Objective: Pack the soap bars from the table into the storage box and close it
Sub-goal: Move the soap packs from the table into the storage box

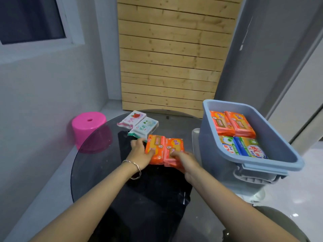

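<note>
Your left hand (139,152) and right hand (185,161) close on two orange soap bars (164,149) lying side by side on the glass counter (90,165), one hand at each outer edge. Press the pair together so they lift as one block, then carry them right to the open blue storage box (279,145), which already holds two orange bars and two blue-and-yellow ones. Lay them flat on that layer. Two white soap bars (138,124) wait just behind; the lid, apparently under the box, goes on last.
</note>
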